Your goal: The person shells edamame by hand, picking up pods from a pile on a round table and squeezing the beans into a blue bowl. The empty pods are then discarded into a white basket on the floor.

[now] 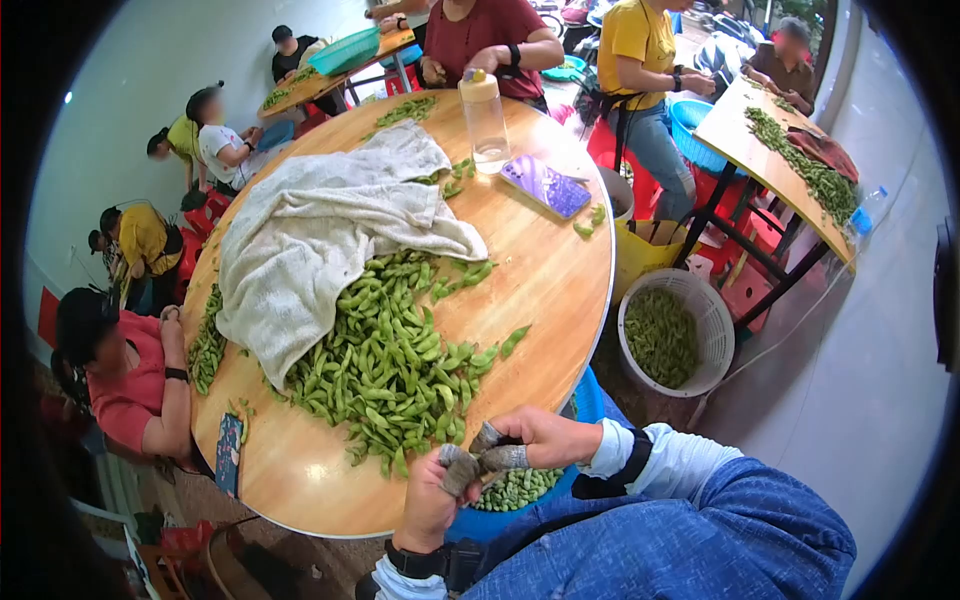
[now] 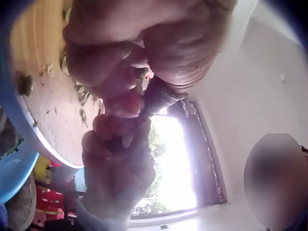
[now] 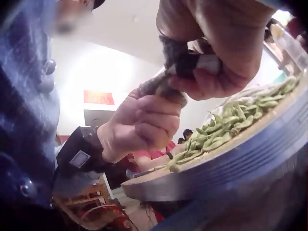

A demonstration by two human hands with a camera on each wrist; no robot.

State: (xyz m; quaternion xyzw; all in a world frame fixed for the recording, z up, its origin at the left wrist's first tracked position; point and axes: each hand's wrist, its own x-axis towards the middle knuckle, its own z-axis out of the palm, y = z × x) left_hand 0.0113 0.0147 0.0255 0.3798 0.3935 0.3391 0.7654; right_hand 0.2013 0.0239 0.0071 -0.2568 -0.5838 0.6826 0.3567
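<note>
Grey covers wrap some fingertips of both hands, which meet just past the table's near edge. My left hand curls its fingers and pinches a small green pod, mostly hidden by the fingers. Against it, thumb and fingers of my right hand pinch at the same spot; the contact itself is covered. Below the hands, shelled green beans lie in a blue basin. Green pods are heaped on the round table, partly under a pale towel.
A clear bottle and purple phone stand and lie at the table's far side; another phone is at the left edge. A white basket of pods stands on the floor at right. Several people sit or stand around other tables.
</note>
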